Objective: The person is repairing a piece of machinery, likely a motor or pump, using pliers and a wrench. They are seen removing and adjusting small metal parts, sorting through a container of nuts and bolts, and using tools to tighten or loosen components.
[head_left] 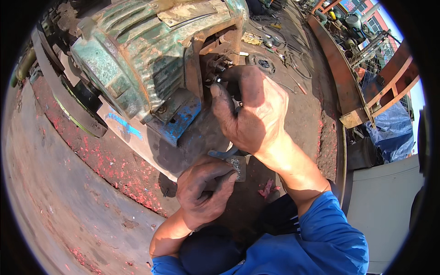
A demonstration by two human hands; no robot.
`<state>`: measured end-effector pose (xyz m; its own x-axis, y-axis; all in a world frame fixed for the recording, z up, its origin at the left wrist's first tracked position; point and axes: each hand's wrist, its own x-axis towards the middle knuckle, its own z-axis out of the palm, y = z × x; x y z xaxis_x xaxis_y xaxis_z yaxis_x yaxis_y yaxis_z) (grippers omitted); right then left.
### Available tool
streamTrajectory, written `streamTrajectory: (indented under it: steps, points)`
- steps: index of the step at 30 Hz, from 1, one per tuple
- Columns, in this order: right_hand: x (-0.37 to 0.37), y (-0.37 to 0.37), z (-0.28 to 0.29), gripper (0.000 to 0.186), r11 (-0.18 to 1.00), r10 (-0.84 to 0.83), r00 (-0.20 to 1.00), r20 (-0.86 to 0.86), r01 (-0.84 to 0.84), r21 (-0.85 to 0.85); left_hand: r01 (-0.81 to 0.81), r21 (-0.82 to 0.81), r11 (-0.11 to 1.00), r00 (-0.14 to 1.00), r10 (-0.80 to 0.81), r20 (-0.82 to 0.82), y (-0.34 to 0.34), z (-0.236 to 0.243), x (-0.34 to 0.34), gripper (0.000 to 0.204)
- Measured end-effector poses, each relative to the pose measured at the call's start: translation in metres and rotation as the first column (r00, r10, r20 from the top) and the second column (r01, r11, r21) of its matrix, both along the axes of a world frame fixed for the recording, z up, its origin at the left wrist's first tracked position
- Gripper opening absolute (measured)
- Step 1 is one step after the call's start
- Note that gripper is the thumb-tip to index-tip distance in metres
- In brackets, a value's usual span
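A large green, rust-worn electric motor (133, 68) with a ribbed housing lies in front of me. Its rusty terminal box (195, 68) is uncovered, showing dark terminal posts (219, 63) inside. At that opening, my right hand (259, 107) pinches a small shiny metal piece (217, 79) between thumb and fingers; whether it touches a post I cannot tell. Lower and nearer to me, my left hand (204, 190) is closed with its fingers curled, and what it holds, if anything, is hidden. Just beyond it shows a grey-blue curved piece (222, 153).
A blue-painted motor foot (176, 121) rests on a metal plate. A belt (68, 103) hangs at the left. Cables and tools (288, 59) lie on the ground beyond my right hand. Rusty steel frames (337, 68) and a blue tarp (392, 133) stand at the right.
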<state>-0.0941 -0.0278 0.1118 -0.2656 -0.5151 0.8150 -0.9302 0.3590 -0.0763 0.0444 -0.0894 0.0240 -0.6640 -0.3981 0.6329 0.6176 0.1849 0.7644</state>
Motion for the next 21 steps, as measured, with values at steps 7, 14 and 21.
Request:
streamTrajectory:
  steps: [7,14,21]
  points:
    - [0.0,-0.003,0.005,0.018,0.992,-0.081,0.997,0.009,0.08,0.096,-0.018,-0.006,1.0,0.999,0.018,0.048,0.003,0.0,0.003,0.009]
    - [-0.012,-0.003,0.002,0.024,0.999,0.044,0.999,-0.028,-0.043,0.02,-0.439,-0.189,0.878,0.894,0.405,-0.193,-0.013,0.016,-0.018,0.015]
    - [-0.021,0.019,0.011,0.031,0.962,0.093,0.982,0.164,-0.131,0.238,-0.795,-0.587,0.154,0.471,0.767,-0.436,-0.044,0.055,-0.045,0.03]
